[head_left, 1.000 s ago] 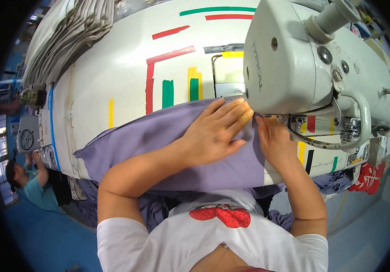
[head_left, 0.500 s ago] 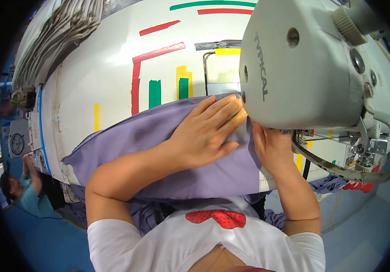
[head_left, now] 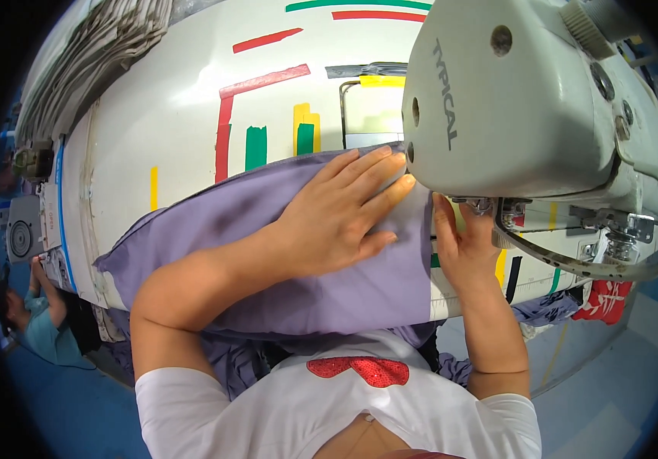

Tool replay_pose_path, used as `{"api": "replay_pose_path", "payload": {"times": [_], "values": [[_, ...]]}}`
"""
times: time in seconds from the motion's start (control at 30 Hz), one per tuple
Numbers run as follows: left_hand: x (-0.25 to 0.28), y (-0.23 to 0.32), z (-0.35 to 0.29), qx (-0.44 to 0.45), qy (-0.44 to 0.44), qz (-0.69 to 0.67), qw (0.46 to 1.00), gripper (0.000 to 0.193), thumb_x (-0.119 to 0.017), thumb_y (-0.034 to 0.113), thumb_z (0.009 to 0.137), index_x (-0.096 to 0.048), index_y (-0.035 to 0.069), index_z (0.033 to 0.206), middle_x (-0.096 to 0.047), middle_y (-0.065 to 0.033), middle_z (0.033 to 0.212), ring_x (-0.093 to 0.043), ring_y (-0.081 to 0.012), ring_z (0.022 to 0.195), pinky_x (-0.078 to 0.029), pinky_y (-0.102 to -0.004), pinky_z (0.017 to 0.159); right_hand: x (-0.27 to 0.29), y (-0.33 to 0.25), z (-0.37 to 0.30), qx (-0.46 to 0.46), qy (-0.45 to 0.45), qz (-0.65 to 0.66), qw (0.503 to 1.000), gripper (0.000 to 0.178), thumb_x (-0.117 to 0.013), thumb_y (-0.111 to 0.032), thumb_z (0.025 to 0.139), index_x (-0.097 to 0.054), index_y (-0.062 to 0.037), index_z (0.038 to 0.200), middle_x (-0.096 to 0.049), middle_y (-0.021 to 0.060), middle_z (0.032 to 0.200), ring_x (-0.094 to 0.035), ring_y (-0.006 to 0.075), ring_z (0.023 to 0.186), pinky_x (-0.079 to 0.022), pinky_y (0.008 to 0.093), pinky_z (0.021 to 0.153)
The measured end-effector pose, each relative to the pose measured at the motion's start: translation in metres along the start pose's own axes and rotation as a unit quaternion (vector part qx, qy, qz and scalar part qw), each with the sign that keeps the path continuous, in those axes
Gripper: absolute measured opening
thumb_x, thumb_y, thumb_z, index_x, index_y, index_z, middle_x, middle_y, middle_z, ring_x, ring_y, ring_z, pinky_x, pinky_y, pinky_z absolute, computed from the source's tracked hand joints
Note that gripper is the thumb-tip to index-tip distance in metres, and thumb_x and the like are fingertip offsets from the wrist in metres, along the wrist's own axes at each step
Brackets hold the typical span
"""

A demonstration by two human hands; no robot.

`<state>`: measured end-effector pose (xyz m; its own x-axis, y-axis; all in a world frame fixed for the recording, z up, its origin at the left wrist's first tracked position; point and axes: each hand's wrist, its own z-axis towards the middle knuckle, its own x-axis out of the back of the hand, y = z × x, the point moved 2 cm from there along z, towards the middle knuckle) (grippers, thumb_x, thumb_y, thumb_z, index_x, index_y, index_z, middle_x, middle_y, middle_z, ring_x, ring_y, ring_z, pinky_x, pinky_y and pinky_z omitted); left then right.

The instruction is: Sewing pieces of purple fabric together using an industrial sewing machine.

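Note:
A piece of purple fabric (head_left: pixel 268 298) lies spread over the sewing machine's bed, its right edge straight and running toward me. My left hand (head_left: pixel 348 210) presses flat on it, fingers stretched out and thumb apart, the fingertips close to the machine head. Just right of the fabric's edge is my right hand (head_left: pixel 467 249), below the sewing machine head (head_left: pixel 497 107). Its thumb is extended beside that edge, apart from the other fingers, whose tips are partly hidden by the head and the presser parts. I see nothing held in it.
Strips of red, green and yellow tape (head_left: pixel 256 149) mark the white table. A stack of pale fabric pieces (head_left: pixel 88 69) stands at the far left. A curved metal guard (head_left: pixel 574 264) juts out at the right. Another person (head_left: pixel 42 321) works at the left rim.
My right hand's thumb has parted from its fingers, and the hand sits slightly off the fabric's edge. The whole view has shifted a little; my left hand stays flat on the fabric.

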<state>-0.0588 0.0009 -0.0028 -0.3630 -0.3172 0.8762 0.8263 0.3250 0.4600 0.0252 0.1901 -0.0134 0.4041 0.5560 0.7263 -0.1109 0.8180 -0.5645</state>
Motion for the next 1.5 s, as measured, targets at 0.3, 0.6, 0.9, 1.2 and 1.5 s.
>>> {"api": "replay_pose_path", "payload": {"times": [0.3,0.6,0.9,1.2,1.5], "values": [[0.021,0.002,-0.043,0.051,0.013,0.105,0.993,0.059,-0.075,0.024,0.075,-0.052,0.012,0.129,-0.045,-0.0168,0.138,-0.040,-0.0337,0.133,-0.031,-0.0506,0.108,0.019,-0.029,-0.023,0.014,0.027,-0.069,0.997,0.024,-0.070,0.003,0.076,-0.066,-0.0030,0.099,-0.063,0.0134,0.095,-0.058,0.0305,0.082,-0.046,0.0410,0.082],[-0.034,-0.013,-0.462,0.527,0.651,-0.134,0.530,0.029,-0.063,0.019,0.092,-0.056,0.008,0.118,-0.058,-0.0048,0.117,-0.055,-0.0208,0.108,-0.044,-0.0389,0.094,0.002,-0.006,-0.217,-0.235,-0.061,0.171,0.955,0.030,-0.073,-0.008,0.076,-0.060,0.0017,0.101,-0.062,0.0132,0.091,-0.059,0.0297,0.080,-0.046,0.0368,0.079],[-0.146,-0.022,-0.438,0.366,0.523,-0.627,0.446,0.021,-0.057,0.014,0.095,-0.057,0.015,0.116,-0.062,-0.0002,0.113,-0.056,-0.0192,0.106,-0.044,-0.0407,0.095,-0.028,-0.004,-0.212,-0.273,0.056,0.408,0.869,0.019,-0.073,-0.006,0.080,-0.062,0.0004,0.095,-0.064,0.0035,0.093,-0.056,0.0101,0.086,-0.044,0.0248,0.080],[-0.157,-0.042,-0.448,0.302,0.502,-0.680,0.441,0.047,-0.057,0.020,0.094,-0.045,0.006,0.137,-0.049,-0.0077,0.141,-0.043,-0.0276,0.133,-0.029,-0.0482,0.112,-0.026,0.001,-0.219,-0.213,0.067,0.319,0.921,0.018,-0.076,-0.007,0.076,-0.060,0.0004,0.081,-0.060,0.0042,0.077,-0.056,0.0141,0.076,-0.045,0.0273,0.072],[-0.172,-0.024,-0.455,0.323,0.528,-0.667,0.414,0.053,-0.057,0.025,0.095,-0.041,0.006,0.141,-0.044,-0.0074,0.146,-0.039,-0.0287,0.136,-0.027,-0.0495,0.114,-0.047,0.019,-0.209,-0.159,-0.026,0.355,0.921,0.020,-0.080,-0.012,0.074,-0.070,0.0003,0.086,-0.065,0.0026,0.081,-0.058,0.0136,0.080,-0.046,0.0280,0.071]]}}
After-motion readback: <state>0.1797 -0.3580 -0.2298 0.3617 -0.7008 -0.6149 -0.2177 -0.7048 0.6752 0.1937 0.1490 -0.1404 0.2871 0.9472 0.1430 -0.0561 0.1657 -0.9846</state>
